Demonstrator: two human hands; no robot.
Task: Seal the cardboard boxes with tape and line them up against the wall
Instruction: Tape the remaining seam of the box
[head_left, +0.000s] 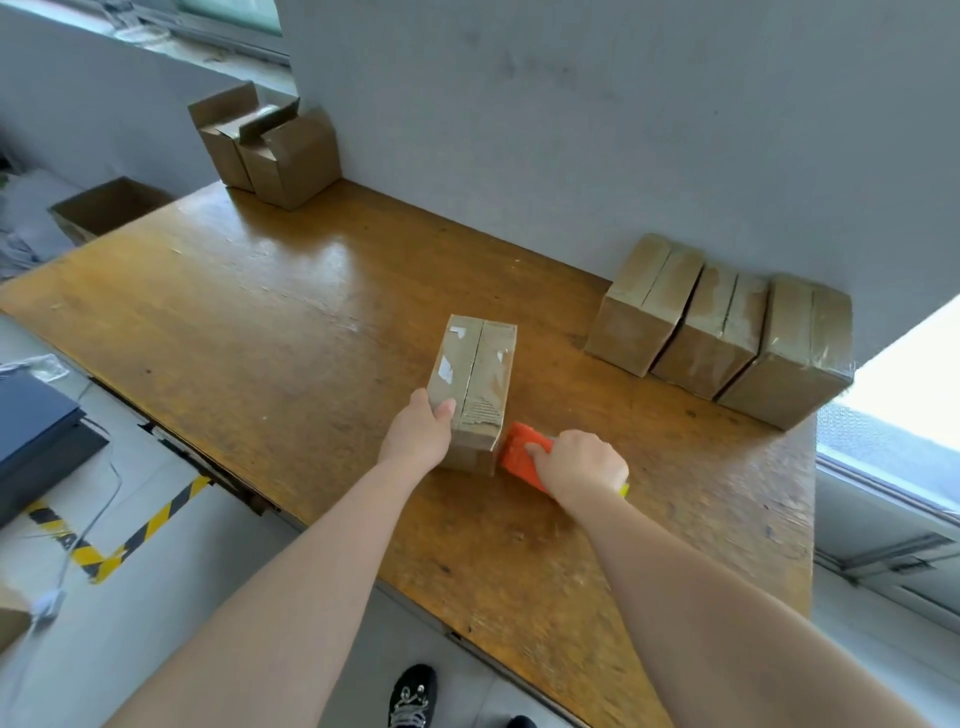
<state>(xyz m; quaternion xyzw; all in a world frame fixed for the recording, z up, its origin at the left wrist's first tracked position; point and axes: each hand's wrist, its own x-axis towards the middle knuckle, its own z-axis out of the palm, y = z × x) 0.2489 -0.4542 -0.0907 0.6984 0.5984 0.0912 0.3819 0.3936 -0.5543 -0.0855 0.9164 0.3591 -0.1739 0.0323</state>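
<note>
Left hand (421, 434) grips box (475, 384), right hand (582, 465) wraps tape gun (522, 452) (low, by box's side). Tape could go crooked if box slips.

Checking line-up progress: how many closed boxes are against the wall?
3, side by side at the table's far right: left, middle, right. A fourth sits mid-table under the left hand.

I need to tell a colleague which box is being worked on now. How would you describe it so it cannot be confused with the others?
On the wooden table, look near the front edge. One closed box stands alone there, between the left hand and the right hand with the orange tool. The other boxes all stand against the wall.
</note>
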